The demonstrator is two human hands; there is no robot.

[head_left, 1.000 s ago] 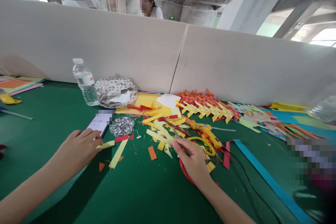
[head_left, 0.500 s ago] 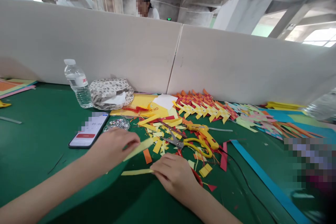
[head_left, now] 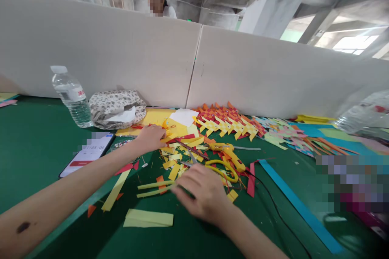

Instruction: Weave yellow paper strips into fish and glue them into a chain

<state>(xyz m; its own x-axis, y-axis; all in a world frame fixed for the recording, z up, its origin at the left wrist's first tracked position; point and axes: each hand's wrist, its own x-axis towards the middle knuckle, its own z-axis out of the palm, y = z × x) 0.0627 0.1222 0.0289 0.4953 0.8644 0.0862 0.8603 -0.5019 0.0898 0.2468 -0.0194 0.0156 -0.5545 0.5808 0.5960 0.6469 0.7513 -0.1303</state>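
Observation:
My right hand (head_left: 205, 194) is closed, pinching two narrow yellow paper strips (head_left: 153, 190) between thumb and fingers; they point left above the green table. Stretched forward, my left hand (head_left: 151, 137) is at the left edge of the scrap pile, fingers apart beside yellow paper pieces (head_left: 182, 141); its fingertips are partly hidden. A wide pale yellow strip (head_left: 148, 218) lies near me, and a yellow strip (head_left: 117, 190) lies below my left forearm. Yellow-handled scissors (head_left: 223, 170) lie just beyond my right hand, partly covered by it. A yellow glue gun (head_left: 229, 153) rests behind them.
Woven red and yellow paper fish (head_left: 227, 123) lie by the white partition (head_left: 258, 73). A phone (head_left: 88, 156), water bottle (head_left: 71, 97) and patterned cloth bag (head_left: 118, 107) are at left. The glue gun's black cord (head_left: 273, 204) and a blue strip (head_left: 300, 206) run along the right.
My left hand has moved forward and right to the pile, without the strip it held. My right hand now holds two strips instead of one. The view has shifted to the right.

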